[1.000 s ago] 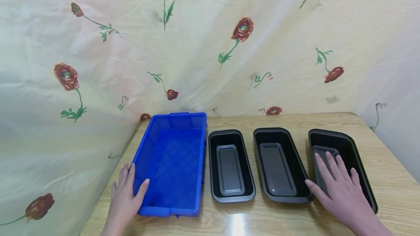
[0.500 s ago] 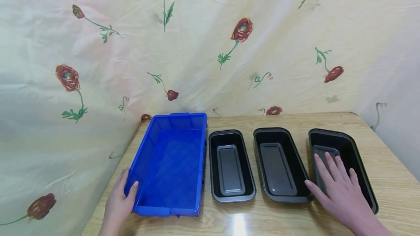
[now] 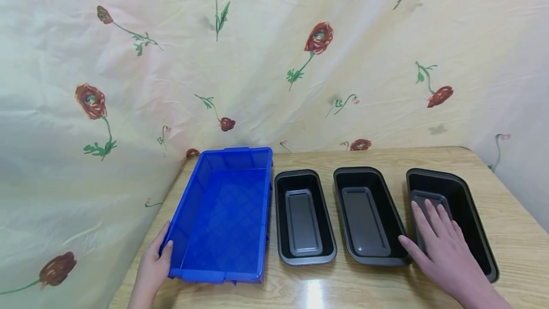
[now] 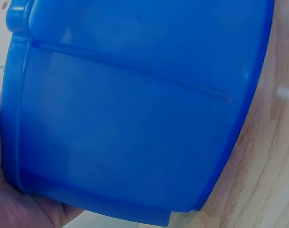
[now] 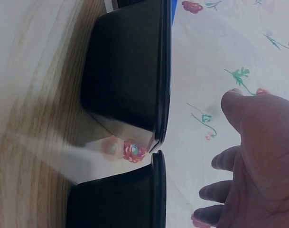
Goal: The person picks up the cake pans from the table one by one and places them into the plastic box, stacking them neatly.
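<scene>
At the near left corner of a blue plastic tray [image 3: 227,213], my left hand [image 3: 153,263] grips the rim, thumb on top and fingers along the outer side. The left wrist view has the tray's ribbed outer wall [image 4: 125,123] filling most of it, with the hand [image 4: 21,209] at the rim's lower left. My right hand [image 3: 446,252] hovers over the near part of the rightmost black loaf pan [image 3: 467,209], fingers spread and holding nothing. In the right wrist view that hand [image 5: 263,156] appears apart from the dark pan walls [image 5: 127,71].
Two more black loaf pans stand between tray and right hand: a smaller one [image 3: 303,223] beside the tray and another [image 3: 364,218] right of it. All rest on a wood-grain table [image 3: 291,290]. A flower-print cloth [image 3: 257,61] hangs behind and to the left.
My left hand has slid left and toward me along the tray's rim, its thumb drawing in from over the tray to the corner. The right hand has barely moved.
</scene>
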`<state>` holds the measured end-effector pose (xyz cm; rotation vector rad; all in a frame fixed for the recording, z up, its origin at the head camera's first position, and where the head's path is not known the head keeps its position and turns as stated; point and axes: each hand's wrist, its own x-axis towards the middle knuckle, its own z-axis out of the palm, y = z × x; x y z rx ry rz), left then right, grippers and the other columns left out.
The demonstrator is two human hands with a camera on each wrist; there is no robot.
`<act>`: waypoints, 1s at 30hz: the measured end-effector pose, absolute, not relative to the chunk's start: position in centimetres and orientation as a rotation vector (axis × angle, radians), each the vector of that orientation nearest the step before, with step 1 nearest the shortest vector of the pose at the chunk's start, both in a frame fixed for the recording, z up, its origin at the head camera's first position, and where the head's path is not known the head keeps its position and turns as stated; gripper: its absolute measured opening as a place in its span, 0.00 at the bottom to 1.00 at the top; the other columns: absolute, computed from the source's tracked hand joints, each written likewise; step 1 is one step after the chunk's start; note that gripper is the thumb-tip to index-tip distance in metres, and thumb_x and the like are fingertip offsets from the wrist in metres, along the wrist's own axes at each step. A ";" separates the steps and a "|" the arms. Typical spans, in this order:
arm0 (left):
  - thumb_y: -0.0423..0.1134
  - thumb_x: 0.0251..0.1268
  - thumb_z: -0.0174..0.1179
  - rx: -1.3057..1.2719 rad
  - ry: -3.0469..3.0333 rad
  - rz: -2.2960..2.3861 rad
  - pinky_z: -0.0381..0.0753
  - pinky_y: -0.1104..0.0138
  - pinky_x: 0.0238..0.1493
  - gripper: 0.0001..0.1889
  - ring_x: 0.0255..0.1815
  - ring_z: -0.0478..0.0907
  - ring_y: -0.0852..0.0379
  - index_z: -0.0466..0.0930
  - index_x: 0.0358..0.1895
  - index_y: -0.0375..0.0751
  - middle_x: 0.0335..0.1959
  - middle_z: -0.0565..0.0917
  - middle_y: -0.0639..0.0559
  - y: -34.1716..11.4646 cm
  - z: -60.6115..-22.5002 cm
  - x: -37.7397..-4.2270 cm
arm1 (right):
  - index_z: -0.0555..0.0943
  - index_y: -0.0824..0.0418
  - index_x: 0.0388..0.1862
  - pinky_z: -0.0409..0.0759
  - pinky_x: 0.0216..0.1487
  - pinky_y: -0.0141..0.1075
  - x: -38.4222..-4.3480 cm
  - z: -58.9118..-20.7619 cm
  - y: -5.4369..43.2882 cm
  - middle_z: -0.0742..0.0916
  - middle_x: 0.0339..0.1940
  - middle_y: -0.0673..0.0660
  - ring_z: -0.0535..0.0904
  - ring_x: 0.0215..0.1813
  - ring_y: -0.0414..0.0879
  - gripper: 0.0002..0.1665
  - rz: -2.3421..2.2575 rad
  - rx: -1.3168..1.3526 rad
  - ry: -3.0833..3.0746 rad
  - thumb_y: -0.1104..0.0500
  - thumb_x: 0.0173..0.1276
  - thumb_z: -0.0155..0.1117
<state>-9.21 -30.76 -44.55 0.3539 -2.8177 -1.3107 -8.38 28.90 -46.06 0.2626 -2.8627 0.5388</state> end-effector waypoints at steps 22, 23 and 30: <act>0.30 0.85 0.39 0.405 -2.792 -1.422 0.52 0.35 0.75 0.29 0.80 0.47 0.25 0.47 0.84 0.39 0.82 0.50 0.30 -30.9 -44.7 -9.4 | 0.45 0.65 0.86 0.23 0.78 0.59 -9.2 -45.5 28.0 0.48 0.83 0.75 0.29 0.83 0.65 0.50 0.567 0.336 -2.834 0.47 0.81 0.59; 0.30 0.85 0.39 0.408 -2.791 -1.426 0.52 0.35 0.76 0.29 0.80 0.47 0.26 0.47 0.84 0.38 0.82 0.50 0.30 -30.9 -44.7 -9.4 | 0.45 0.64 0.86 0.23 0.78 0.60 -9.2 -45.5 27.9 0.48 0.83 0.75 0.29 0.83 0.65 0.49 0.573 0.344 -2.825 0.47 0.81 0.58; 0.30 0.85 0.38 0.404 -2.770 -1.474 0.52 0.35 0.76 0.29 0.80 0.46 0.26 0.47 0.84 0.38 0.82 0.49 0.30 -30.8 -44.7 -9.4 | 0.44 0.60 0.87 0.24 0.78 0.60 -9.3 -45.4 27.6 0.48 0.84 0.74 0.31 0.84 0.64 0.49 0.614 0.371 -2.802 0.49 0.81 0.59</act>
